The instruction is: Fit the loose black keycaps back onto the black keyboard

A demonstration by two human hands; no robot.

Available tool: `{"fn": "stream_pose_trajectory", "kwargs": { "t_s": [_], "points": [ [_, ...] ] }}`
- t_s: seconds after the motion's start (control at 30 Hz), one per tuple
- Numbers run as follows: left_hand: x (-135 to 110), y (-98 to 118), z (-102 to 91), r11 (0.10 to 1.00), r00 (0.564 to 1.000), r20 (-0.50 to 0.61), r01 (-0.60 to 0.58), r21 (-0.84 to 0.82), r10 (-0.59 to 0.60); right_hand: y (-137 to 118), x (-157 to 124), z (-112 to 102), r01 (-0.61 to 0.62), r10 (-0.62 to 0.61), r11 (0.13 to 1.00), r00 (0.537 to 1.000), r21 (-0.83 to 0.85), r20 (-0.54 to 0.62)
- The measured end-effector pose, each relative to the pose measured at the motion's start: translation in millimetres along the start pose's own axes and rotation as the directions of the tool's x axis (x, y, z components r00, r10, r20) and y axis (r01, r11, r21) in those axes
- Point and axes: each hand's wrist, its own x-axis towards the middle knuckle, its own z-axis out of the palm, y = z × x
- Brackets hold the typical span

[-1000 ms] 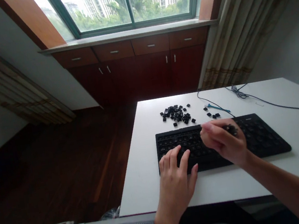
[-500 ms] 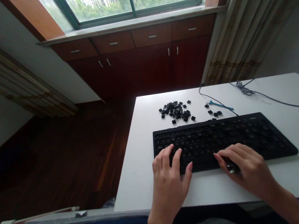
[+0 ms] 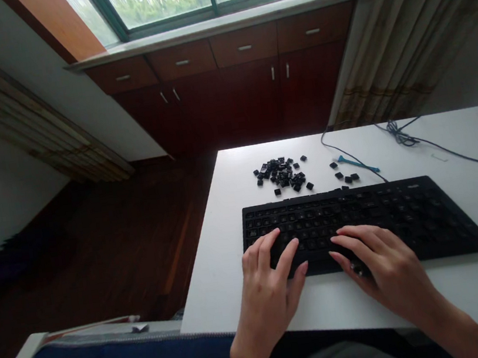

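A black keyboard (image 3: 406,226) lies on the white table, some of its key positions looking bare. My left hand (image 3: 265,282) rests over its lower left part, open, with fingers spread and tips on the keys. My right hand (image 3: 385,268) is bent over the lower middle of the keyboard, thumb apart from the forefinger. A small dark, shiny thing (image 3: 358,269) shows beneath its palm, too hidden to name. Behind the keyboard lies a heap of loose black keycaps (image 3: 283,174), and several more keycaps (image 3: 348,179) lie to its right.
A blue tool (image 3: 358,163) lies beside the keyboard's cable (image 3: 342,152). Farther right, a bundled cable (image 3: 399,134) runs off to the edge, near a thin bent wire (image 3: 439,157). The table's left edge (image 3: 200,235) drops to a dark wooden floor. Cabinets (image 3: 227,97) stand behind.
My right hand has moved slightly left, and its fingers have stretched out over the keys. My left hand has hardly moved. The camera view has tilted a little.
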Motion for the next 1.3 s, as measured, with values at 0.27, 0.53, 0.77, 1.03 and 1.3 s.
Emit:
{"fn": "stream_pose_trajectory", "kwargs": {
  "t_s": [0.27,0.53,0.77,1.03,1.3],
  "points": [
    [2,-1,-0.8,0.998,0.998,0.027,-0.054,0.012,0.054,-7,14,3,0.042,-0.044,0.999,0.996,0.032,0.076],
    [1,0,1.2,1.000,1.000,0.010,-0.023,-0.008,0.023,-8,25,7,0.075,-0.084,0.995,0.987,0.071,0.136],
    [0,-1,2.2,1.000,1.000,-0.006,0.011,0.007,-0.011,-6,15,2,0.068,-0.073,0.986,0.997,0.155,0.028],
    [1,0,2.6,1.000,1.000,-0.006,0.019,0.006,-0.019,8,1,-1,0.114,0.186,0.775,0.899,0.622,-0.397],
    [-1,0,1.8,1.000,1.000,-0.022,0.012,-0.022,-0.012,11,23,-30,-0.066,0.903,-0.057,0.422,0.996,0.079]
  ]
}}
